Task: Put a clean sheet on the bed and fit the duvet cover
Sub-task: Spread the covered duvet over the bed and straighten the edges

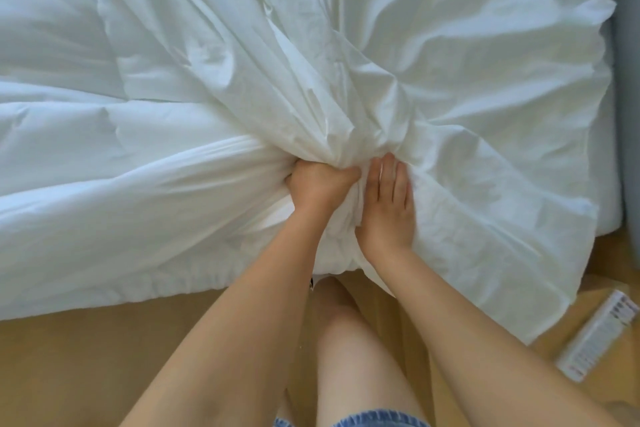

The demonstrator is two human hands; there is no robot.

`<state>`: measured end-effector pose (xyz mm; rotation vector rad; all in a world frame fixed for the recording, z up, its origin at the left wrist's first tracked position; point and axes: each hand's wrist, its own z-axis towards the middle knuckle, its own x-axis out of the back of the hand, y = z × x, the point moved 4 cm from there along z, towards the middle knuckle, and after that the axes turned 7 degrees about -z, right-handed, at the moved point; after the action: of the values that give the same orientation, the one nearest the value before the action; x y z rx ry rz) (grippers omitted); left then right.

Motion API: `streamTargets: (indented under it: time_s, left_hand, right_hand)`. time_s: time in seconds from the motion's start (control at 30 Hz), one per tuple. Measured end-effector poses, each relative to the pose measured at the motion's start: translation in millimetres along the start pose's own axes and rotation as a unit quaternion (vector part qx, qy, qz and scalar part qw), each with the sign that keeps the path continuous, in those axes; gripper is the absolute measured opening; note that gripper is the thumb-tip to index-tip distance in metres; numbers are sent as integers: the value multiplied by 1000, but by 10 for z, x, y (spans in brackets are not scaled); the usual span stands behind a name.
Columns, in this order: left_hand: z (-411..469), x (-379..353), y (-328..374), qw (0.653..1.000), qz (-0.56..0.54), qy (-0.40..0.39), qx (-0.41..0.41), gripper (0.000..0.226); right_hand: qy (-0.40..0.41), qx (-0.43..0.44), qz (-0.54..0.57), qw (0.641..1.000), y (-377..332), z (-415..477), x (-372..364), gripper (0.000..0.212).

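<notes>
At the near edge of the bed (604, 191), the left hand (318, 184) clenches its fingers round a bunched gather of the white duvet cover (346, 62), which fans out over the quilted duvet (86, 114). Just beside it, the right hand (388, 208) presses flat on the cover, fingers straight. A white box (595, 336) lies on the wooden floor (104, 357).

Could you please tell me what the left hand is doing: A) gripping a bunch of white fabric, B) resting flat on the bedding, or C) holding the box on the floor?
A: the left hand is curled round gathered white fabric, while the right hand lies flat beside it.
</notes>
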<state>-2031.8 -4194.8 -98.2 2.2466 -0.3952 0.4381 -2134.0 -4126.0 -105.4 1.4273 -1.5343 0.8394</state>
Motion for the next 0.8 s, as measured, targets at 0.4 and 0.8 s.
streamTargets:
  time_s: [0.4, 0.8]
  left_hand:
    - [-116, 565, 46, 991, -128, -29, -39, 19]
    - [-527, 3023, -876, 952, -139, 248, 113, 21]
  right_hand:
    - [-49, -5, 145, 988, 148, 389, 343, 38]
    - [-46, 68, 56, 995, 605, -119, 834, 24]
